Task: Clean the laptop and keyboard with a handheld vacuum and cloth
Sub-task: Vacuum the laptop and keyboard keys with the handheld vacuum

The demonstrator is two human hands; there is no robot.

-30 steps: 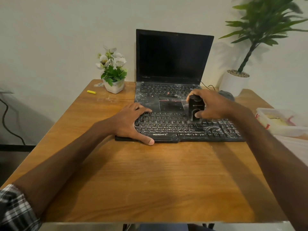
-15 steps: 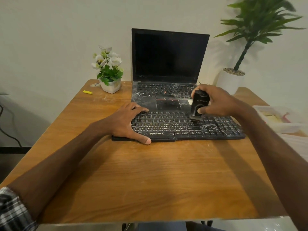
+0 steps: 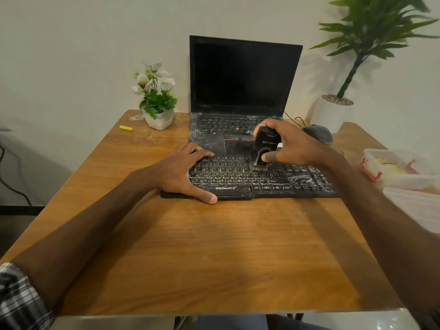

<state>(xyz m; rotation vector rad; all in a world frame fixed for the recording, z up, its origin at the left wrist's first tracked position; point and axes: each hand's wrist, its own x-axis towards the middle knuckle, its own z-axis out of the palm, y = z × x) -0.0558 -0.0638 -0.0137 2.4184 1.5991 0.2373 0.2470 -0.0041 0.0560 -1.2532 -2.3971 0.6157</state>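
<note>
Handheld vacuum (image 3: 265, 145), small and black, stands nearly upright with its brush nozzle down on the upper key rows near the middle of the external keyboard (image 3: 281, 184). The right hand (image 3: 296, 145) grips it from the right side: the fingers curl over its top and the thumb presses against its lower front. The left hand (image 3: 181, 171) lies flat on the keyboard's left end, fingers spread apart and relaxed over the keys, thumb stretched along the front edge. The black keyboard sits across the wooden table (image 3: 214, 246), just in front of the open laptop (image 3: 240, 77), whose screen is dark. White dusty streaks mark the keyboard's right half and the laptop's palm rest and keys. Left of the laptop stands a small white pot of white flowers (image 3: 158, 115), with a short yellow cylinder (image 3: 126, 127) lying on the table near it. Right of the laptop a dark corded mouse (image 3: 318, 134) rests near the table's back edge, and behind it is a tall green plant in a white pot (image 3: 332, 111). A clear plastic container with red clips (image 3: 395, 166) sits at the far right. A plaid sleeve (image 3: 16, 298) shows at the lower left.
</note>
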